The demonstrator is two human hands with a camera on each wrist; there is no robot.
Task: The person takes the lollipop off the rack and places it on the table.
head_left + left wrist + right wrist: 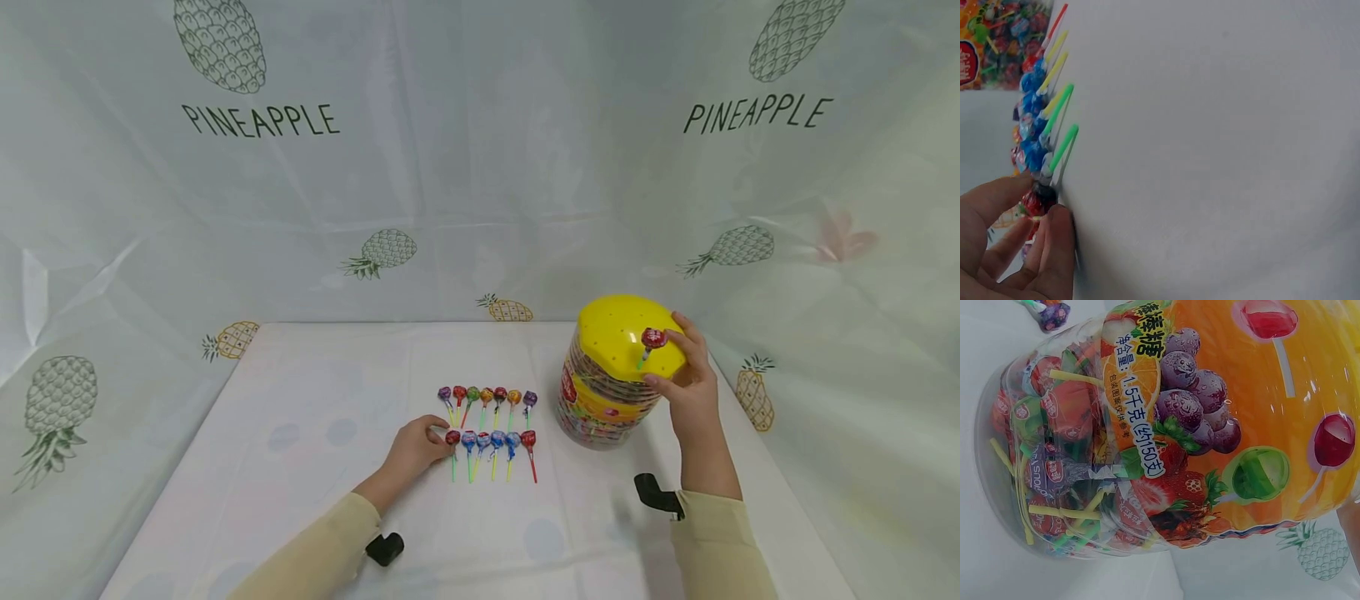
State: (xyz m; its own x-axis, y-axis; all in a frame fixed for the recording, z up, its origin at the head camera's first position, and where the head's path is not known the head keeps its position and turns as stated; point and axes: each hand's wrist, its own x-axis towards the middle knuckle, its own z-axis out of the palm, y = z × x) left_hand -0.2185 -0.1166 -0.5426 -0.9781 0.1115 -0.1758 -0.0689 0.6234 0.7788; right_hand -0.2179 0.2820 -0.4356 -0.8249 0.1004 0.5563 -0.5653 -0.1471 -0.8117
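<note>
At the left end of the front row of lollipops, my left hand point(417, 452) pinches the wrapped head of a red lollipop point(1036, 201) with a green stick. Thumb and fingers are on either side of it in the left wrist view. My right hand point(692, 379) is over the right side of a jar's yellow lid point(618, 329), with another red lollipop point(653, 338) between index finger and thumb. Its green stick points down toward the thumb. The big clear jar point(1072, 456) of lollipops fills the right wrist view, where most of that hand is hidden.
Several lollipops lie side by side in a back row, including a green one point(472, 393). The front row has several blue ones point(497, 439) and a red one point(528, 438) at its right end. A white cloth point(337, 375) covers the table; a pineapple-print curtain point(480, 167) hangs behind.
</note>
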